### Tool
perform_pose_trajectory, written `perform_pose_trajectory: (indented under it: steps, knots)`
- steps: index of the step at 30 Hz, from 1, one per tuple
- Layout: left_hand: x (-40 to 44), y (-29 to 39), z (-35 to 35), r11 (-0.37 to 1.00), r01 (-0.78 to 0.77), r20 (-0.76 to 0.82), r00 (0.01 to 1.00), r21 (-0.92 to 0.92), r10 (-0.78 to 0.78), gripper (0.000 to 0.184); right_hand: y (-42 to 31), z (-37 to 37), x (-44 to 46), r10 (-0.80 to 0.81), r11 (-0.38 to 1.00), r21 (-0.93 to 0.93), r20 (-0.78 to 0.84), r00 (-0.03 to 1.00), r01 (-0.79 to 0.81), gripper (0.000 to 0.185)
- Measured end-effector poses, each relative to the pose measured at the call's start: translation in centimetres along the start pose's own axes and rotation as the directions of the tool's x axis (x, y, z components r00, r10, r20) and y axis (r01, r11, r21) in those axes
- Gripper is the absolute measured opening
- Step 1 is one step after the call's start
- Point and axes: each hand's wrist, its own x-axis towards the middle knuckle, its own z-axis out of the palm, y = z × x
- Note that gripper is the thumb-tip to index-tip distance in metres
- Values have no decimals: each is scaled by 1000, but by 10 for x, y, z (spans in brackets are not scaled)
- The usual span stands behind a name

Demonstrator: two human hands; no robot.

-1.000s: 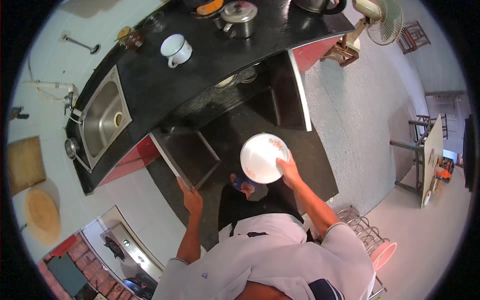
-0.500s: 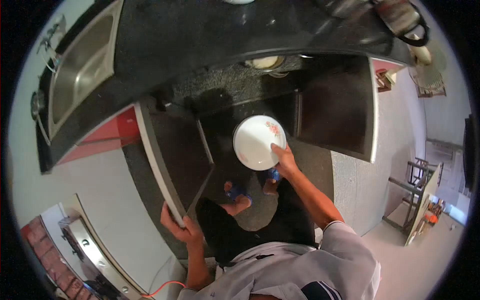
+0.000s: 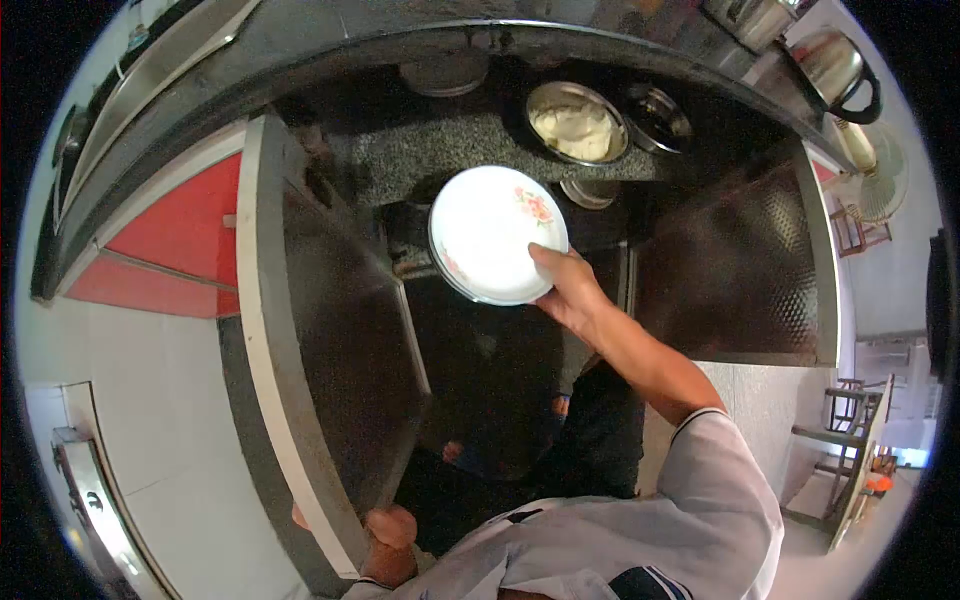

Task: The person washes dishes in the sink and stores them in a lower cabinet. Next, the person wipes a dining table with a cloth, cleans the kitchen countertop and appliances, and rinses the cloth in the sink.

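Note:
My right hand [image 3: 572, 287] grips a small stack of white plates [image 3: 485, 235] with pink flower prints, the thumb on the top plate and the fingers underneath. The plates are before an open cabinet, in front of its granite shelf [image 3: 400, 160]. At the lower left, my left hand [image 3: 392, 527] is closed around the edge of the left cabinet door [image 3: 290, 400], with a fingertip showing on the outer side. On the shelf stands a steel bowl [image 3: 617, 150] holding something pale and doughy. Beside it is a dark round pan [image 3: 660, 118].
The right cabinet door [image 3: 735, 270] hangs open at the right. Above, the dark counter edge [image 3: 600, 38] runs across, with a steel pot [image 3: 835, 65] at the upper right. Another metal container [image 3: 590, 193] sits below the shelf.
The plates in my right hand have come up and closer to the cabinet shelf. My view has dipped toward the cabinet, showing more of its inside. My left hand stays on the door.

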Motion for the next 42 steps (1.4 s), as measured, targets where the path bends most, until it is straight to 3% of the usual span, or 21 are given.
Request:
perform_pose_trajectory:
  steps: [1, 2, 4, 6, 8, 10, 14, 21, 23, 27, 30, 33, 36, 39, 42]
  knots:
    - [-8, 11, -6, 976, -152, -89, 986, -156, 139, 48, -5, 5, 7, -22, 1000, -12, 11, 1000, 22, 56]
    - [-20, 27, -17, 864, -386, -247, 916, -324, 316, 50, -11, 11, 13, -18, 1000, -17, 30, 999, 18, 55]
    - [-49, 76, -64, 423, -786, -587, 618, -451, 523, 53, -24, 21, 31, -23, 999, 35, 90, 996, 20, 50]
    - [-64, 120, -119, 145, -893, -729, 433, -426, 530, 57, -40, 35, 54, -16, 996, 91, 83, 996, 9, 49]
    - [-66, 139, -144, 86, -903, -757, 402, -421, 515, 61, -57, 52, 78, -47, 994, 98, 76, 996, 40, 51]
    - [-63, 143, -146, 72, -916, -776, 374, -395, 508, 58, -76, 68, 104, -110, 991, 82, 32, 993, 107, 54]
    - [-58, 147, -140, 106, -958, -844, 284, -265, 456, 54, -113, 76, 174, -168, 984, -37, 163, 972, 176, 48]
    - [-61, 154, -137, 84, -960, -865, 278, -268, 418, 55, -143, 109, 205, -155, 987, -10, 228, 961, 161, 46]
    - [-61, 153, -136, 33, -937, -837, 325, -347, 440, 54, -146, 113, 210, -157, 984, -44, 227, 961, 171, 49]
    - [-54, 145, -113, 73, -939, -866, 337, -335, 370, 54, -149, 122, 207, -148, 983, -70, 251, 957, 171, 48]
    - [-50, 132, -105, 195, -962, -775, 270, -192, 571, 60, -152, 121, 215, -138, 982, -91, 262, 955, 167, 47]
    - [-61, 145, -118, 126, -920, -800, 387, -372, 458, 62, -156, 122, 222, -131, 979, -114, 276, 952, 168, 46]
    - [-58, 147, -111, 127, -924, -871, 382, -360, 309, 58, -160, 124, 228, -126, 978, -126, 288, 949, 168, 44]
    - [-58, 134, -105, 282, -916, -800, 391, -286, 456, 63, -162, 127, 236, -123, 976, -137, 298, 947, 170, 43]
    - [-66, 137, -120, 228, -857, -671, 506, -462, 542, 65, -161, 129, 243, -120, 974, -149, 302, 946, 171, 42]
